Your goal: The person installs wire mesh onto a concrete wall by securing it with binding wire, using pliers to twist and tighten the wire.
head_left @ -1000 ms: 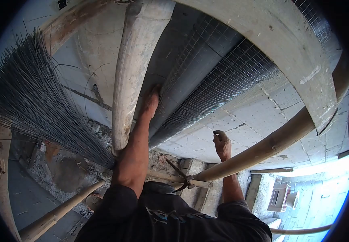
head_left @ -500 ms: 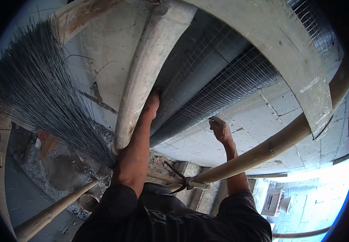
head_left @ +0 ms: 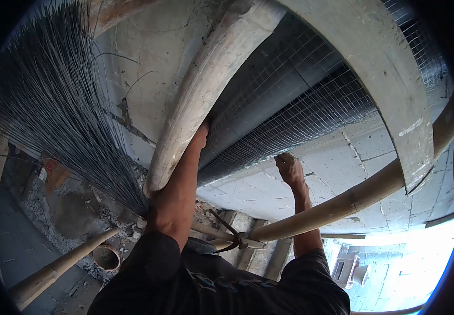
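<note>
My left hand (head_left: 204,134) reaches up behind a thick pale pole (head_left: 211,79), next to a dark pipe (head_left: 269,100) wrapped along its sides by wire mesh (head_left: 311,107). Its fingers are hidden behind the pole. Below the lower edge of the mesh, my right hand (head_left: 289,167) is raised near the block wall with its fingers curled in; whether something small is inside them cannot be made out. A large bundle of thin wires (head_left: 69,100) fans out on the left, its narrow end close to my left forearm.
A bamboo pole (head_left: 342,205) crosses behind my right forearm, tied near a wooden piece. A curved board (head_left: 379,63) arches overhead at the right. Another bamboo pole (head_left: 54,268), a round pot (head_left: 106,257) and rubble (head_left: 80,215) lie at lower left. A pale block wall (head_left: 342,168) stands ahead.
The view has shifted slightly, so the pale pole and mesh appear farther right. My hands keep nearly the same places beside the pole and mesh.
</note>
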{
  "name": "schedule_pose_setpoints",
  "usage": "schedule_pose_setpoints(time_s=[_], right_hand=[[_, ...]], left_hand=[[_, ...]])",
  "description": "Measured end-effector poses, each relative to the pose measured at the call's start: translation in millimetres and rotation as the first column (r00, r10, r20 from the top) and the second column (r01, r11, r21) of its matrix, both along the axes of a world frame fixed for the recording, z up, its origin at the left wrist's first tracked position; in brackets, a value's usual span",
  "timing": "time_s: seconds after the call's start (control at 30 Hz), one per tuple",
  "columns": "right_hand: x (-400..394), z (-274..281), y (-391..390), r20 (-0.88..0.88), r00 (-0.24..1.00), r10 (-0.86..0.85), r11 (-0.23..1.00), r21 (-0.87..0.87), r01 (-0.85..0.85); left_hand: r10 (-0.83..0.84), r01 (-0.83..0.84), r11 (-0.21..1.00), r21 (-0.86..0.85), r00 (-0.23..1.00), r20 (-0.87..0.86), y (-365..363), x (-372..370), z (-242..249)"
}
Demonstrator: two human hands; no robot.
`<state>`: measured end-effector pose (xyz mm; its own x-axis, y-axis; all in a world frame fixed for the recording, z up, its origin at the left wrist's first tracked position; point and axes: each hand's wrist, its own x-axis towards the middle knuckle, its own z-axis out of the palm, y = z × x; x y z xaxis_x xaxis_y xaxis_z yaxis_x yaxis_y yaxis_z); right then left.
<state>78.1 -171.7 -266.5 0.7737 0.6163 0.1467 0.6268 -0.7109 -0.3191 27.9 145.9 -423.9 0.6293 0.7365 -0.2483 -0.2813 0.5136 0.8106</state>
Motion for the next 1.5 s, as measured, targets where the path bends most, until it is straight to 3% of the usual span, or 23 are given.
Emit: schedule_pose_setpoints(time_s=[0.2,0.4,0.5,0.67,0.7,0.77,1.1,1.17,1.37,1.5], right_hand=[[-19,35,11,-0.174,0.976,-0.132,0.991,0.011,0.136],[-12,31,13,-0.262,0.96,-0.1,0.994,-0.072,0.084],[-9,20,11,-0.157,0.988,0.005,1.0,0.03,-0.001],[-11,1,15,0.007,1.0,0.006,0.994,0.113,-0.007],[-8,-4,13,0.031,0.999,0.023,0.991,0.129,-0.027],[-8,-9,12,0.063,0.998,0.025,0.994,0.106,-0.031],[-8,-7,12,0.142,0.989,0.03,0.997,0.07,-0.04],[-7,-9,13,0.157,0.987,0.025,0.998,0.057,-0.035],[-10,-9,17,0.141,0.99,0.024,1.0,0.011,-0.026],[-11,-2,14,0.02,0.999,0.025,0.997,0.076,-0.026]], left_hand=[[0.09,-0.053,0.958,-0.281,0.988,0.123,6,4,-4],[0.184,-0.054,0.871,-0.489,0.958,0.222,14,-1,-8],[0.241,-0.053,0.826,-0.561,0.933,0.266,16,3,-11],[0.361,-0.019,0.739,-0.674,0.855,0.372,18,0,-13],[0.355,-0.008,0.746,-0.666,0.851,0.387,11,-9,6],[0.193,-0.019,0.846,-0.532,0.942,0.273,6,-21,25],[0.002,0.035,0.848,-0.529,0.998,0.069,14,-11,3],[0.024,0.003,0.85,-0.527,0.999,0.044,14,-7,-2],[0.313,-0.299,0.867,-0.399,0.949,-0.029,14,-8,-2],[0.428,-0.355,0.776,-0.521,0.904,0.021,42,4,-48]])
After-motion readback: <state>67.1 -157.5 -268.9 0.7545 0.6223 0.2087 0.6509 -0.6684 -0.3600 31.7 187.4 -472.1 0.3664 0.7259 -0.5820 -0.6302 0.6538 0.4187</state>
